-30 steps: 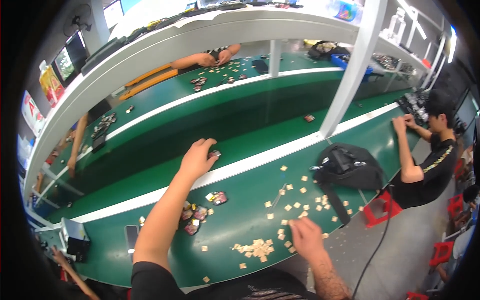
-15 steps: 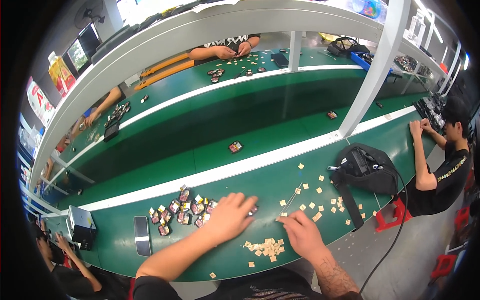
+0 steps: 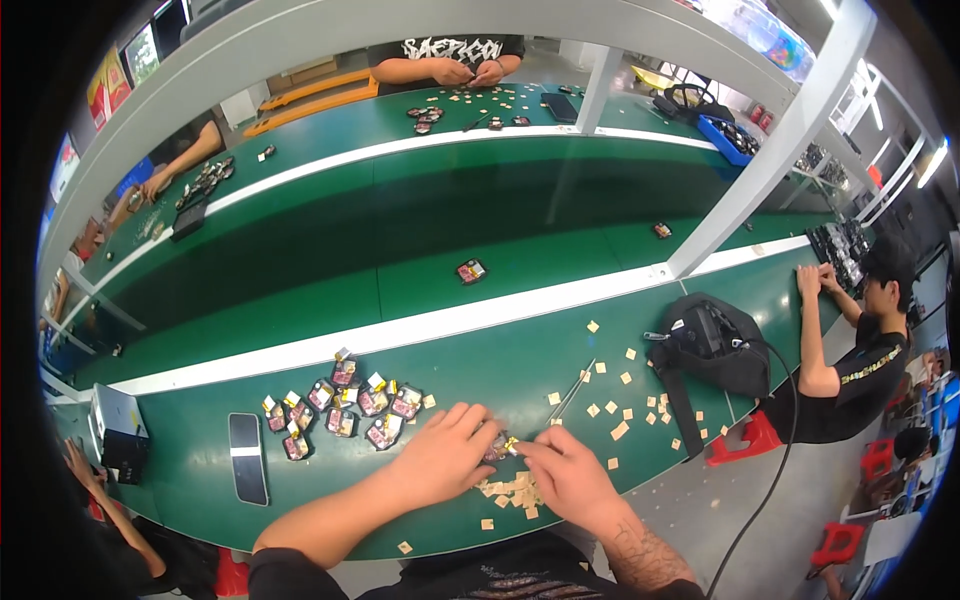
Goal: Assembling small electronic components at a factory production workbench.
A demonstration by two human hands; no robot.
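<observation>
My left hand [image 3: 452,452] is closed around a small dark electronic module [image 3: 497,449] held just above the green table. A yellow and white tab sticks out from the module's right side. My right hand [image 3: 572,478] pinches at that tab, and its fingertips hide whatever lies between them. Below the hands sits a pile of small tan square pieces [image 3: 522,492], partly covered by my right hand. To the left, several similar modules with yellow tabs [image 3: 342,422] lie in a loose group. Metal tweezers [image 3: 573,390] rest beyond my right hand, among scattered tan squares [image 3: 620,431].
A phone [image 3: 247,458] lies at the left, near a dark box [image 3: 120,435]. On the right rests a black bag [image 3: 712,345] with a cable. A white rail and post [image 3: 770,140] edge the green belt, which carries a module [image 3: 471,271]. Other people work around the tables.
My hands have come together at the module. My right hand has moved in to its yellow tab, away from the tweezers. The whole view has shifted slightly.
</observation>
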